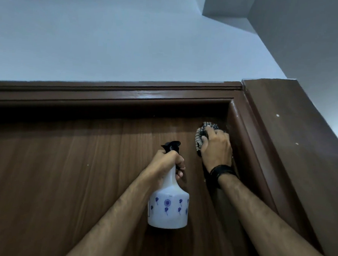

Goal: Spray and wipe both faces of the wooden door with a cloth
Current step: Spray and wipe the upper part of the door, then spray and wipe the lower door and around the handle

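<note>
**Cloth pressed to the door's upper right corner, spray bottle held alongside**

Head view: wood grain fills the lower half, the brown wooden door (62, 180) seen from below, looking up toward its top edge. A darker brown door frame (126, 97) runs across above it and turns down the right side, meeting a broad brown trim panel (301, 155) with a few pale specks on it. Above the frame, a pale blue-grey wall (130, 36) rises toward the ceiling corner.

The right hand (217, 148) lies flat against the door close under the top right corner, fingers bent over a bunched checked cloth (202, 133), pressing it on the wood just beside the frame's inner edge. A dark band (223, 170) circles that wrist.

The left hand (168, 163) is raised to the left of it and a little lower, fingers curled tight round the neck of a white spray bottle (168, 209) printed with small blue flowers. Its black trigger head (172, 146) sticks up above the fist and points left; the bottle's body hangs below the hand, in front of the door face. The two hands are near each other but apart.
</note>
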Action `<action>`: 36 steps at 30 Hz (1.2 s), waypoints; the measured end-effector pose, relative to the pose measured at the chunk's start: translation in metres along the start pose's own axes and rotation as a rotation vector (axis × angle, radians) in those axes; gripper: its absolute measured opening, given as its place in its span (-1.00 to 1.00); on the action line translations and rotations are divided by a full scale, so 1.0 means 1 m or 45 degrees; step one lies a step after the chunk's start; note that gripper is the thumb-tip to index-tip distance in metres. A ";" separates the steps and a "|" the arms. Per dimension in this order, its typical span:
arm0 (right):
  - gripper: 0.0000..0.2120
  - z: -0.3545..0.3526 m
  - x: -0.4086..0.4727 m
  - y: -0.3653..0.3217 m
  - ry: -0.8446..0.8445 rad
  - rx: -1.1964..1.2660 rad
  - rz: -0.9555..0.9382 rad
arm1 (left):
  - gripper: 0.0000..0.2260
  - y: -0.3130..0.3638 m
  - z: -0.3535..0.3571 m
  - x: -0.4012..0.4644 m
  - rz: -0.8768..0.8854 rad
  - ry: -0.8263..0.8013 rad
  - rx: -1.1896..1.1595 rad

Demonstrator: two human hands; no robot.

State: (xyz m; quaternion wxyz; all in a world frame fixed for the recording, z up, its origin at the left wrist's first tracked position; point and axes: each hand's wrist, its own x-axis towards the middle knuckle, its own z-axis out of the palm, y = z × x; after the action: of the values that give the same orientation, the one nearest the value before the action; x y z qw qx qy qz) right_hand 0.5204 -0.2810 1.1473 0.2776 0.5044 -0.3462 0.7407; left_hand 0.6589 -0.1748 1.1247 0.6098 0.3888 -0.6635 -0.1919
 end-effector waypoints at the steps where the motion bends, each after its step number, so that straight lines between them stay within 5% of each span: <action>1: -0.71 0.004 0.003 -0.013 -0.007 0.035 -0.013 | -0.90 0.002 -0.009 -0.001 -0.001 0.021 0.002; 9: -0.71 0.029 -0.012 -0.089 -0.090 0.203 -0.380 | -0.87 0.002 -0.070 -0.028 -0.060 0.237 0.078; 18: -0.74 0.001 -0.100 -0.070 -0.074 0.247 -0.478 | -0.90 -0.028 -0.087 -0.072 -0.140 0.277 0.157; 26: -0.72 -0.039 -0.209 -0.025 -0.133 0.226 -0.370 | -0.85 -0.096 -0.049 -0.121 -0.176 0.251 0.247; 36: -0.63 -0.105 -0.363 0.029 -0.062 0.398 0.268 | -0.86 -0.217 0.005 -0.241 -0.467 0.218 0.111</action>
State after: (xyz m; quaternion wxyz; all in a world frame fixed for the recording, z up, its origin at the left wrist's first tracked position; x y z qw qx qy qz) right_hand 0.5626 -0.2375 0.7734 0.1084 0.5201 -0.2842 0.7981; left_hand 0.7044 -0.1305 0.8064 0.6014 0.5440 -0.5349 -0.2372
